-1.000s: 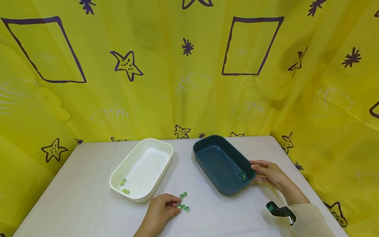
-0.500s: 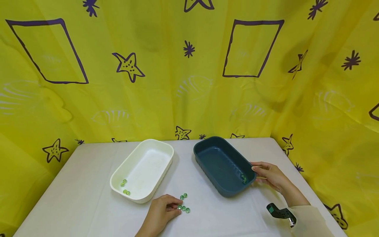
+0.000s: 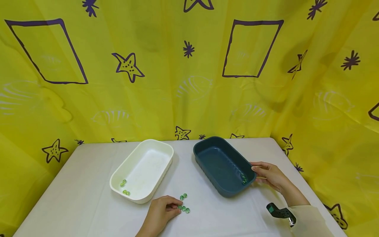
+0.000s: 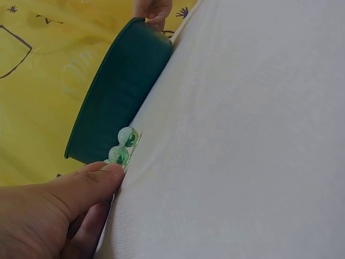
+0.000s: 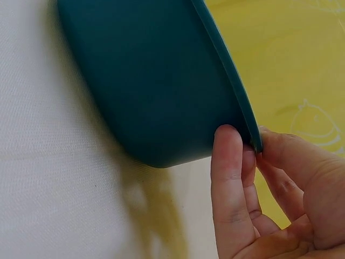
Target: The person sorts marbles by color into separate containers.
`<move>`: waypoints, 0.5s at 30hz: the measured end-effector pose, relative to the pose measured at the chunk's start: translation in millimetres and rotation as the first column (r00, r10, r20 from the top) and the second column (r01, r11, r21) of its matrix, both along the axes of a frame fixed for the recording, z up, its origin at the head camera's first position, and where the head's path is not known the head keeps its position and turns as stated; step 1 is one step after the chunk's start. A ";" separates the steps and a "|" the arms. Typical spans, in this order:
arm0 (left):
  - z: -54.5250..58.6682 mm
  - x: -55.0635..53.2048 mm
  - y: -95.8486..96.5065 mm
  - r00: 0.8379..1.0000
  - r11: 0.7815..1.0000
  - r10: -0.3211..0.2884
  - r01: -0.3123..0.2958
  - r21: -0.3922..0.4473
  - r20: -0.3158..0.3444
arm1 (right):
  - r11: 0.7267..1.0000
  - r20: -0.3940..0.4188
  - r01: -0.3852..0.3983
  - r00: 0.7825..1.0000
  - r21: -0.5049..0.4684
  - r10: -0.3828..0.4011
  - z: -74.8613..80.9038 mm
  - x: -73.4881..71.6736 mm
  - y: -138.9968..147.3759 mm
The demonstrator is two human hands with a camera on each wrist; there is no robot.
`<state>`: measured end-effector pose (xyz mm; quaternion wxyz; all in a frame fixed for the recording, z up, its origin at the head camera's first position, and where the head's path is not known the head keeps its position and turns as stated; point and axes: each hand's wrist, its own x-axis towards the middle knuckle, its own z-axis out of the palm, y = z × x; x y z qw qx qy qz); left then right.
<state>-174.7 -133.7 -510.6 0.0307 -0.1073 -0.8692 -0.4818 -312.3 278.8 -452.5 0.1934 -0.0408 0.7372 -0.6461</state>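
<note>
My left hand (image 3: 161,210) is low over the table, thumb and fingertips pinching the near end of a short row of green glass marbles (image 3: 184,208). In the left wrist view, two marbles (image 4: 119,155) show past the thumb, and another is mostly hidden behind it. Two more green marbles (image 3: 183,196) lie just beyond the row. With the right hand (image 3: 273,177) I grip the rim of a dark teal tray (image 3: 219,164) at its near right corner. The right wrist view shows one finger (image 5: 227,162) against the tray's outer wall. Several green marbles (image 3: 244,179) lie inside that corner.
A white tray (image 3: 161,177) stands left of the teal one, with several yellow-green marbles (image 3: 125,192) at its near left end. White cloth covers the table (image 3: 71,191). A yellow patterned curtain (image 3: 160,98) hangs behind and along both sides.
The head view has shifted very slightly since the first frame. Both hands, the trays and the marbles keep their places.
</note>
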 end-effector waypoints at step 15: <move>0.2 1.1 0.4 1.000 1.000 0.016 -0.016 0.010 -0.023 | 1.000 -0.003 0.001 1.000 -0.005 -0.001 -0.3 0.2 -0.3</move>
